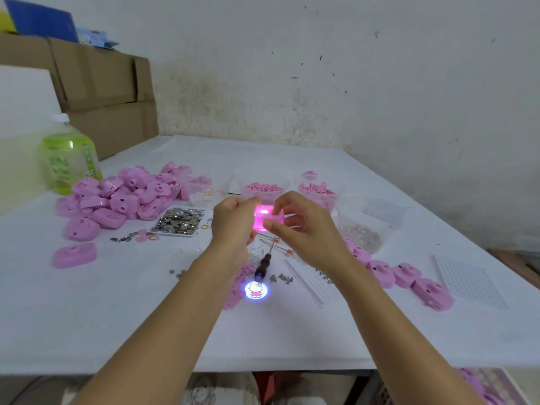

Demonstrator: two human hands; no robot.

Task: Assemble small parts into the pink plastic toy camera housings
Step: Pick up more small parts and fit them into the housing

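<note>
Hazards, as judged: the pink toy camera housing (pixel 267 219) was held in the air on fingertip grips only, so a slip while pressing or twisting could have dropped it onto the screwdriver (pixel 264 266) and loose screws (pixel 282 278) lying at six o'clock below it. Squeezing unevenly might also have popped a freshly seated part out, or parted the shell. Grip: the left hand (pixel 230 220) was curled round the housing's nine o'clock end, and the right hand (pixel 304 232) pinched its three o'clock edge between thumb and fingers. Position: raised above the white table (pixel 117 317), in front of the tubs of pink small parts (pixel 264 190) at twelve o'clock. Appearance: small, rounded, translucent pink, glowing bright magenta from a light inside. A round cartoon-cat picture (pixel 256 290) was lit on the table at six o'clock. Whether the shell was fully closed could not be told.
</note>
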